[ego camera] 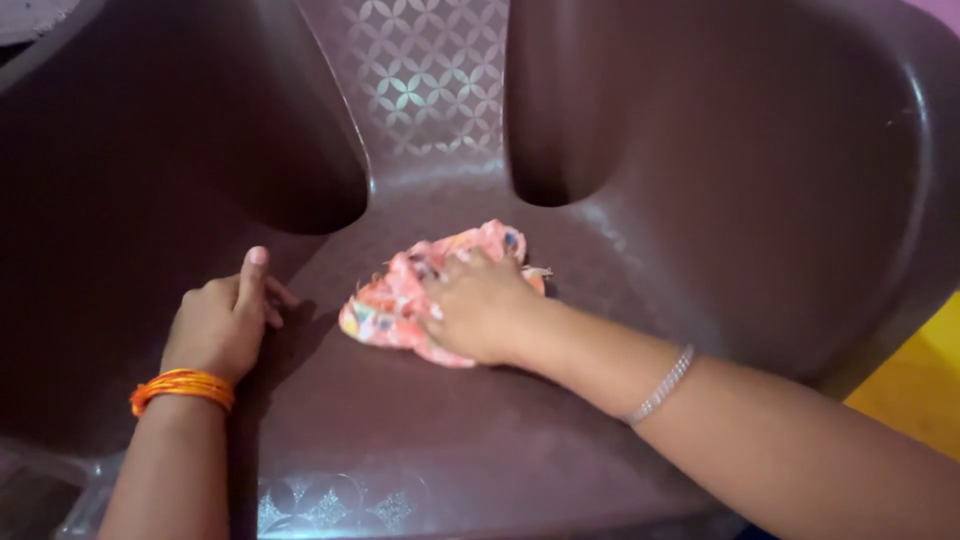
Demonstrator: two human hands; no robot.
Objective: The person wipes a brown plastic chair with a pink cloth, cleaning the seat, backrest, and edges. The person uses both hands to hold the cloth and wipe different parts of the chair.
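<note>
**Wiping the seat of a brown plastic chair**

The right hand (478, 315) presses down on a crumpled pink patterned cloth (400, 305), fingers closed over it, at the middle of the chair seat (420, 430); the left hand (222, 322) rests on the seat's left side beside the armrest (150, 150), fingers curled, gripping nothing; good wiping likely means firm, overlapping strokes toward the patterned backrest (425, 75), keeping the chair braced.
</note>
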